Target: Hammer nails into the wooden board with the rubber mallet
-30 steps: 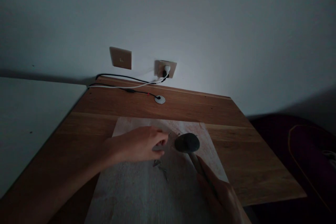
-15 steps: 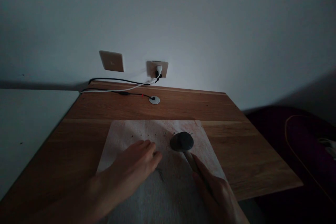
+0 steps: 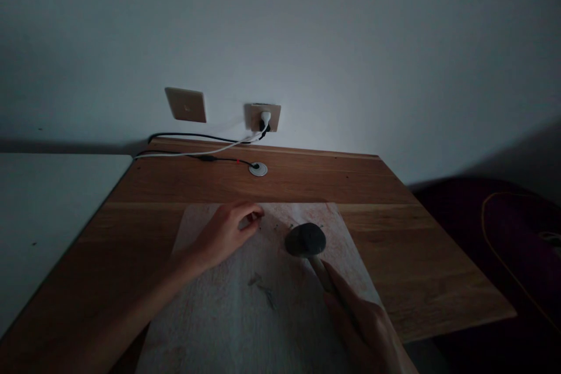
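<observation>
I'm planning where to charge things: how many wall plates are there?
2. Both are on the wall: the left plate with nothing plugged in, and the right plate with a white plug in it. None seems hidden.

A room, home or office unclear: a wooden desk (image 3: 416, 251) against a wall (image 3: 350, 58), a socket (image 3: 276, 114) at twelve o'clock.

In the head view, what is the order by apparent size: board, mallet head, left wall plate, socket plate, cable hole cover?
1. Board, partly out of frame
2. Mallet head and left wall plate: too alike to rank
3. Socket plate
4. Cable hole cover
</observation>
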A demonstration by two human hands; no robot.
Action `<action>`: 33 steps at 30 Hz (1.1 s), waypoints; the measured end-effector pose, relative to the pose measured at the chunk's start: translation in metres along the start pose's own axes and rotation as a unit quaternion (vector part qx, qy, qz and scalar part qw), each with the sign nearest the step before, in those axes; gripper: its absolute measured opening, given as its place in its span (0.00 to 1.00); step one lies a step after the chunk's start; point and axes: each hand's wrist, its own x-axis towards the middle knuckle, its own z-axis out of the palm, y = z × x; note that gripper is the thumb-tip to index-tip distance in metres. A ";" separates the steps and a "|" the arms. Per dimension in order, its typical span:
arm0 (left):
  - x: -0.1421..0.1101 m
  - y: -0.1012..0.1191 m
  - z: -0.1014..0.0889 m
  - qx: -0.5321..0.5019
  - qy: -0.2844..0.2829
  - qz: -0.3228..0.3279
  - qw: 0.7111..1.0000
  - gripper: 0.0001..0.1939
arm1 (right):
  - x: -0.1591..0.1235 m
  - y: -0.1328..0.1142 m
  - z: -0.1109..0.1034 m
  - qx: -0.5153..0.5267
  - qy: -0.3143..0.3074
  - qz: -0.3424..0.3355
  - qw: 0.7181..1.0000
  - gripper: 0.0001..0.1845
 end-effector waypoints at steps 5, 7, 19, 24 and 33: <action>-0.008 -0.001 0.001 0.002 -0.024 0.010 1.000 0.09 | 0.000 -0.002 0.000 -0.009 0.015 0.003 1.000 0.29; -0.008 -0.001 0.001 0.007 -0.030 0.013 0.999 0.08 | 0.000 -0.002 0.000 -0.011 0.013 0.005 1.000 0.29; -0.010 -0.004 0.003 0.060 -0.028 0.060 0.996 0.09 | -0.001 -0.004 -0.001 -0.028 -0.001 0.033 0.999 0.32; -0.011 -0.005 0.005 0.072 -0.022 0.077 0.994 0.09 | -0.001 -0.008 -0.001 -0.035 0.000 0.033 0.999 0.32; -0.011 -0.005 0.005 0.090 -0.036 0.068 0.993 0.09 | -0.001 -0.009 -0.001 -0.046 -0.002 0.032 0.998 0.33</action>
